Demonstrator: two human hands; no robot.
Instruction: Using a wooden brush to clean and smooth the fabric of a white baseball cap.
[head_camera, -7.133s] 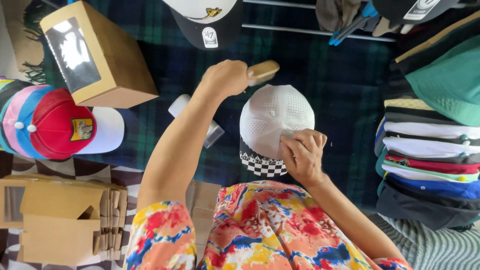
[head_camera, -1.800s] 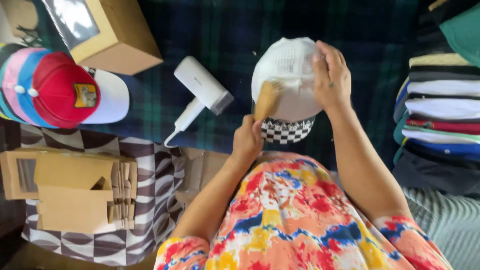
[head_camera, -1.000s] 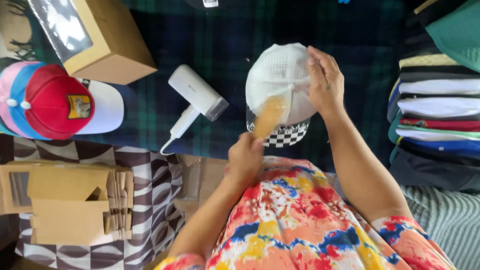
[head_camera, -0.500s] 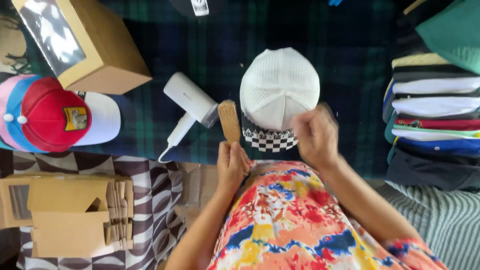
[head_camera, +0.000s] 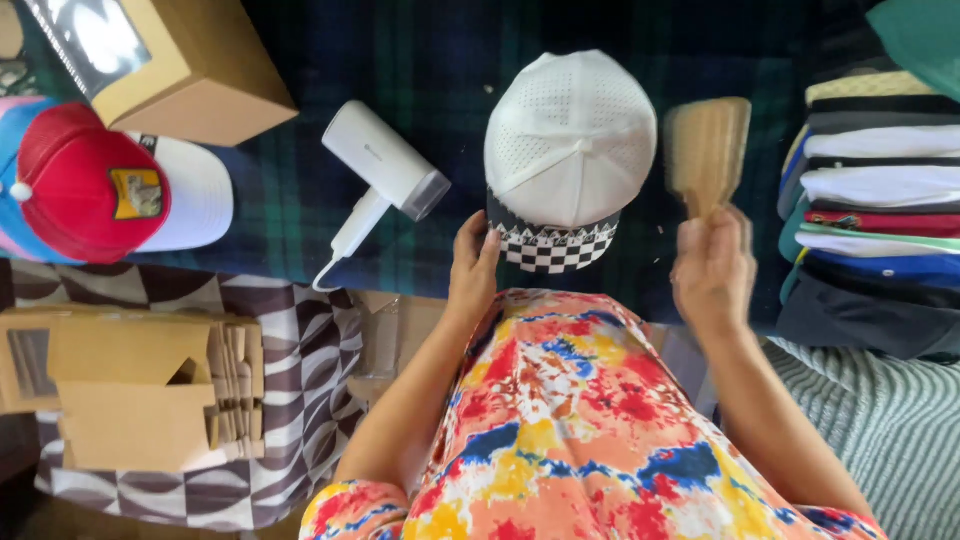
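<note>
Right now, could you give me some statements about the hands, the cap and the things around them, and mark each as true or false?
1. The right hand holds a wooden brush. True.
2. The left hand touches the white cap at its checkered brim. True.
3. The brush rests on top of the cap. False: it is beside the cap, to its right.
4. The white hair dryer is in the left hand. False: it lies on the plaid cloth.
5. The red cap lies at the left. True.
</note>
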